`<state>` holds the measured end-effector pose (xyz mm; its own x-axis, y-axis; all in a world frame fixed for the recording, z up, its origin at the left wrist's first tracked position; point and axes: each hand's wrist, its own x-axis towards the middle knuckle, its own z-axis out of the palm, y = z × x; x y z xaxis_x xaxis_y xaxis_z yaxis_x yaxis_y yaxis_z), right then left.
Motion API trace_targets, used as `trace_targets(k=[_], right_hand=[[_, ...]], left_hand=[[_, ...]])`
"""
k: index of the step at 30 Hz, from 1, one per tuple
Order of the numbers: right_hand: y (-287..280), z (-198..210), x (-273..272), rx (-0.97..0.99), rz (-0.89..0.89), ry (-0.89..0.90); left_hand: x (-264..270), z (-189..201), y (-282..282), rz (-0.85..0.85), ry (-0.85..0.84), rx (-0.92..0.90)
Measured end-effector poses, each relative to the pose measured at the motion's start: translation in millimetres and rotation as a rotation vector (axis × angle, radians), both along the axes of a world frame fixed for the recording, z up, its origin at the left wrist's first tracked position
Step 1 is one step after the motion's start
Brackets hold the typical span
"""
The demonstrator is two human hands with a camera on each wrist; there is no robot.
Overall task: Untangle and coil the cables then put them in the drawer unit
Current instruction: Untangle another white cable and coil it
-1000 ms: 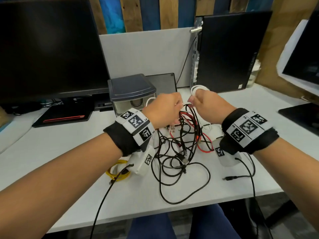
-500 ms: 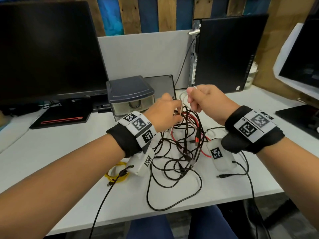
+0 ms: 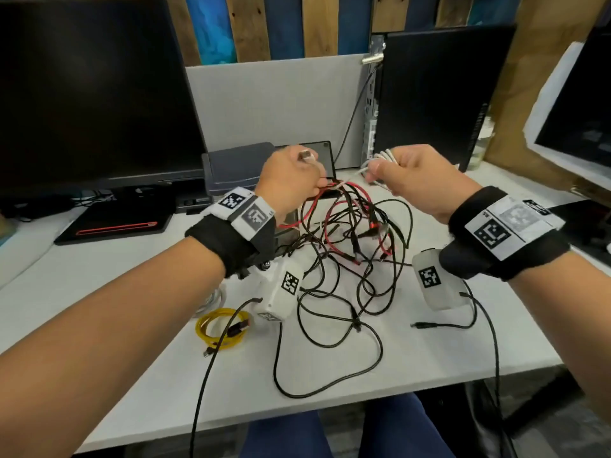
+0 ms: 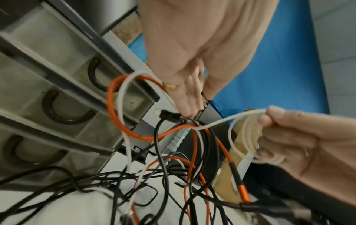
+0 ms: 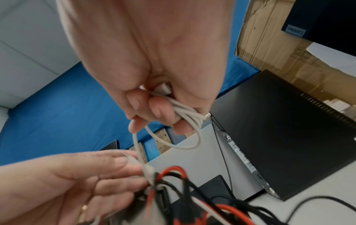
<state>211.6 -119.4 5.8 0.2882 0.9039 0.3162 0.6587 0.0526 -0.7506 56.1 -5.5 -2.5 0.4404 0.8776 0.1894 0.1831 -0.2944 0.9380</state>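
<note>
Holding both hands raised above the desk (image 3: 429, 358), the person works at a cable tangle (image 3: 350, 259) of black and red leads lying on the desktop, its upper strands lifted up to the left hand. Right hand (image 3: 420, 180): fingers curled round a small coil of white cable (image 5: 189, 120), several loops gathered in the fist. One white strand runs from that coil across to the left hand (image 3: 291, 186), which grips a bunch of red, black and white strands at the top of the tangle; a metal plug end (image 3: 305, 156) shows above its knuckles. Drawer unit (image 3: 238, 166) stands just behind the left hand, its three drawers with dark handles (image 4: 57, 109) closed. A coiled yellow cable (image 3: 221, 328) lies on the desk, near the left wrist, apart from the tangle.
</note>
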Motion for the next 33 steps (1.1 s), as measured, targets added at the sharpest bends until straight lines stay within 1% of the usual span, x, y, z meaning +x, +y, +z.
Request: trace_targets(k=[2, 4, 5, 6, 7, 10, 11, 13, 16, 18, 20, 22, 24, 25, 27, 28, 30, 31, 33], right_hand=[[-2, 0, -2, 0.019, 0.018, 0.043], [-3, 2, -6, 0.083, 0.037, 0.091], [-3, 4, -8, 0.110, 0.047, 0.100], [-3, 6, -9, 0.128, 0.054, 0.098], [-3, 8, -10, 0.139, 0.059, 0.090], [-6, 11, -9, 0.192, 0.039, 0.104], [-8, 11, -7, 0.216, 0.023, 0.129], [-10, 12, -6, 0.246, 0.019, 0.195], [-9, 9, -7, 0.247, 0.044, 0.272], [-7, 6, -8, 0.222, 0.061, 0.292], [-7, 5, -8, 0.204, 0.079, 0.310], [-7, 6, -7, 0.207, 0.080, 0.321], [-6, 6, -5, 0.206, 0.059, 0.307], [-4, 6, -5, 0.196, 0.039, 0.291], [-2, 4, -6, 0.162, -0.015, 0.254], [-1, 2, -7, 0.148, -0.041, 0.244], [1, -1, -8, 0.140, -0.071, 0.259], [1, -2, -9, 0.141, -0.078, 0.276], [0, -1, -11, 0.149, -0.061, 0.340]], left_hand=[[1, -13, -3, -0.156, 0.163, 0.108], [1, -25, -12, -0.312, 0.426, 0.302], [2, -30, -15, -0.349, 0.538, 0.416], [4, -35, -18, -0.361, 0.603, 0.499], [5, -38, -20, -0.349, 0.624, 0.542], [6, -36, -18, -0.179, 0.615, 0.620], [6, -33, -15, -0.149, 0.623, 0.617], [4, -25, -10, -0.142, 0.651, 0.569], [4, -20, -2, -0.137, 0.635, 0.424], [2, -23, 3, -0.073, 0.534, 0.234], [-1, -25, 3, -0.043, 0.418, 0.042], [-5, -25, 4, -0.089, 0.449, -0.014], [-7, -20, 3, -0.134, 0.477, -0.009], [-8, -15, 0, -0.134, 0.446, 0.007], [-8, -2, -7, -0.117, 0.323, 0.109], [-7, 3, -12, -0.142, 0.273, 0.154], [-6, 8, -21, -0.269, 0.215, 0.168], [-5, 7, -25, -0.317, 0.226, 0.184], [-1, 0, -27, -0.316, 0.263, 0.271]])
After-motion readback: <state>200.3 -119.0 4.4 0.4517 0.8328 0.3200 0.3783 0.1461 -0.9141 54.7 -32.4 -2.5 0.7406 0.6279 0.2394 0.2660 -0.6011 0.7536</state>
